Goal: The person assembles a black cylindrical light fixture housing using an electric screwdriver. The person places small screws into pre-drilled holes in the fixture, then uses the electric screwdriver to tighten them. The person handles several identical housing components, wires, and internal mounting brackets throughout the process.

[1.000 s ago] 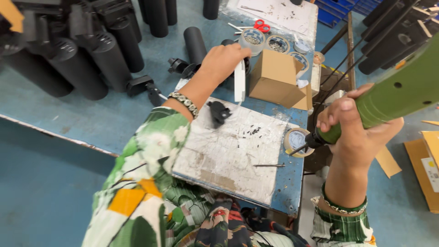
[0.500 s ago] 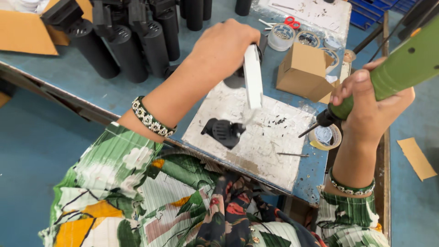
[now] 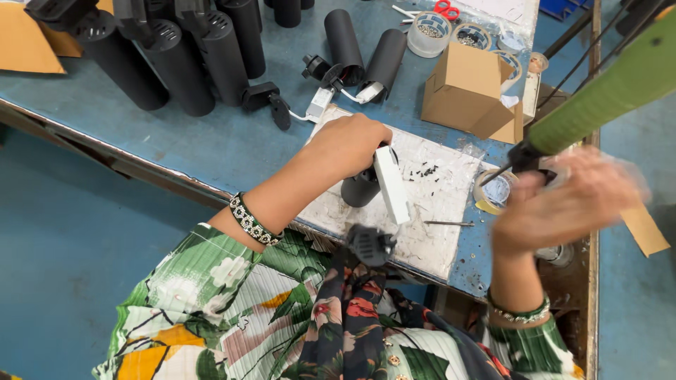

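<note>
Both hands are busy: our left hand (image 3: 350,144) clamps a black cylindrical lamp body (image 3: 361,188) with its white driver box (image 3: 391,184) upright on the white pad (image 3: 436,204) of the worktop (image 3: 211,144), steadying it, while our blurred right hand (image 3: 563,204) grips the green electric screwdriver (image 3: 605,91) close beside.

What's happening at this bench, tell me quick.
A person is working on a black cylindrical lamp housing with a white driver box on it. The left hand pins the housing down on a scuffed white work board. The right hand, blurred, is at the tip of a green electric screwdriver hanging over the board's right edge. Small black screws lie loose on the board, and more black housings stand along the blue table.
</note>
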